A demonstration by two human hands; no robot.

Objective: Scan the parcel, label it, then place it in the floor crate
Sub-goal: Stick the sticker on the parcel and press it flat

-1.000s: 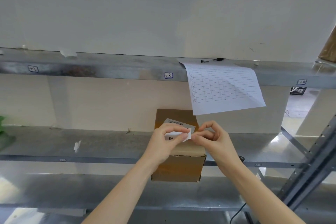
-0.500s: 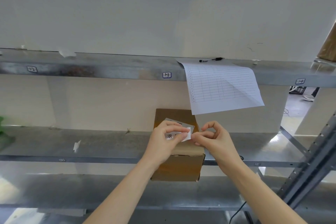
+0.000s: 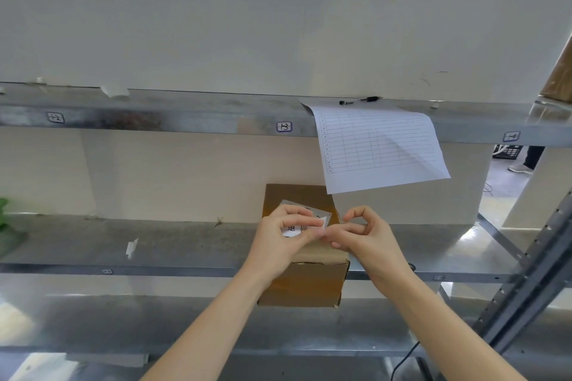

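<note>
Left hand (image 3: 286,233): we pinch the label (image 3: 295,229) above the box (image 3: 305,283), steadying it.
Right hand (image 3: 360,235): we pick at its corner, peeling the backing.

parcel (image 3: 305,283) on shelf (image 3: 173,244), sheet (image 3: 379,148) above

A brown cardboard parcel (image 3: 305,283) sits upright on the shelf edge; a white printed label (image 3: 297,227) lies at its top, toward 12 o'clock.
</note>
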